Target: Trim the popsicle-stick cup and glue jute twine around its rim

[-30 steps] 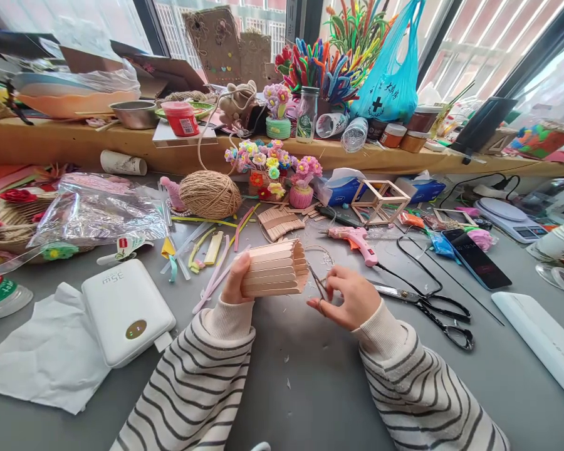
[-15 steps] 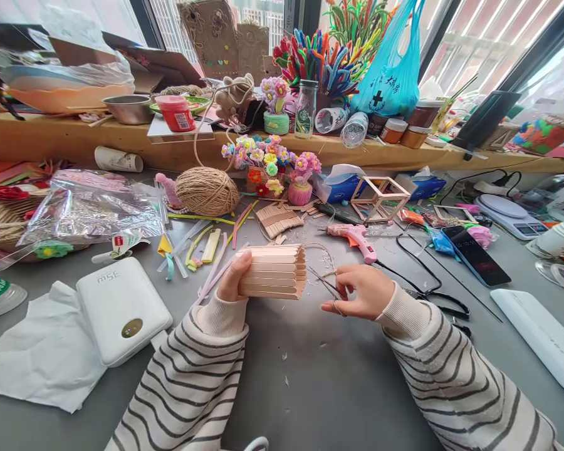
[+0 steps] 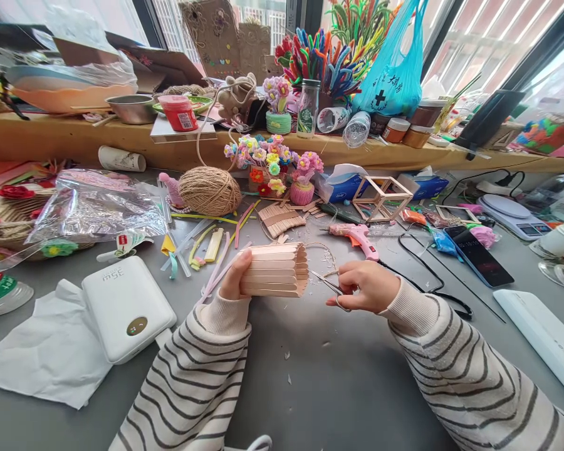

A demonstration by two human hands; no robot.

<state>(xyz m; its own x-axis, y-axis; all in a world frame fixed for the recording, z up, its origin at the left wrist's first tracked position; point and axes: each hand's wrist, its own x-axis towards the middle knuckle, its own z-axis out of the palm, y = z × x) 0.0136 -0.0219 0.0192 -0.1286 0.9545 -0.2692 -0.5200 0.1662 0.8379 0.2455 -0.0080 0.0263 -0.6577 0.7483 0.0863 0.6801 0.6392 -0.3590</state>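
Note:
My left hand (image 3: 236,275) is closed round one end of a holder made of popsicle sticks (image 3: 275,270), which lies sideways in the air with its scalloped end toward the right. In my right hand (image 3: 364,287) is a small pair of scissors (image 3: 331,287), fingers through the handle loops. The scissor tips point left, close to the holder's scalloped rim; whether they touch it I cannot tell. Behind the hands lie a pink glue gun (image 3: 355,238), a bundle of popsicle sticks (image 3: 281,220) and a loose piece of twine (image 3: 328,254).
A white power bank (image 3: 126,300) lies on a tissue (image 3: 51,351) at left. Beyond it are a ball of twine (image 3: 210,190) and a stick cube frame (image 3: 383,199). At right lie a phone (image 3: 480,255) and a long white case (image 3: 540,338). Small scraps dot the grey table (image 3: 348,394).
The scissors and my right hand have shifted slightly right. The holder stays in my left hand, at nearly the same angle. The whole view has moved a little.

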